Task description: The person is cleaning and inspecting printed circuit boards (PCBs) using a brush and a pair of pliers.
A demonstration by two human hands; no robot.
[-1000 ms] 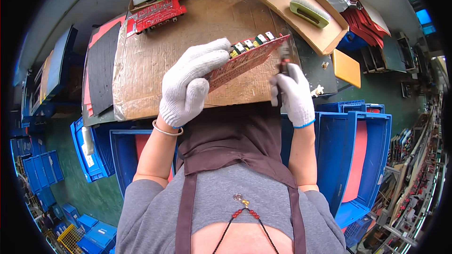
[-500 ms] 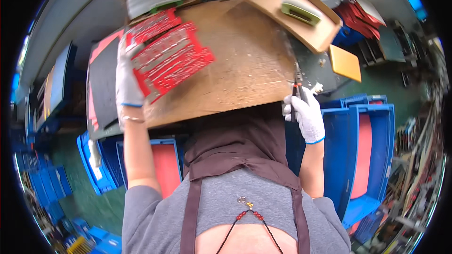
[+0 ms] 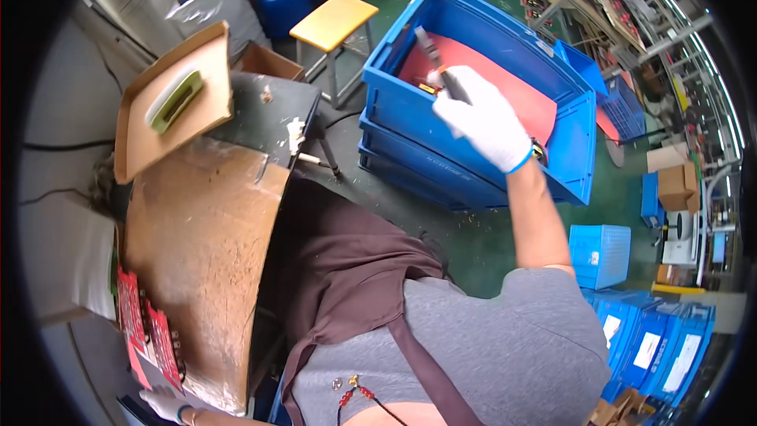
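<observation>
My right hand, in a white glove, is closed around a pair of pliers with grey jaws and dark handles. It is over a blue crate with a red sheet in it. Beside the fingers shows a small red and yellow part; whether the hand touches it I cannot tell. My gloved left hand is low at the left, by the table's corner, its fingers stretched out. Just beyond it, red circuit board panels lie on the brown work table.
At the table's far end, a shallow cardboard tray holds a green and white object. A yellow-topped stool stands behind the crate stack. Light blue basket and more blue crates are at the right.
My view has swung right. The right hand has moved from the table's edge to over the crate, still holding the pliers. The left hand has come off the face of the red panels.
</observation>
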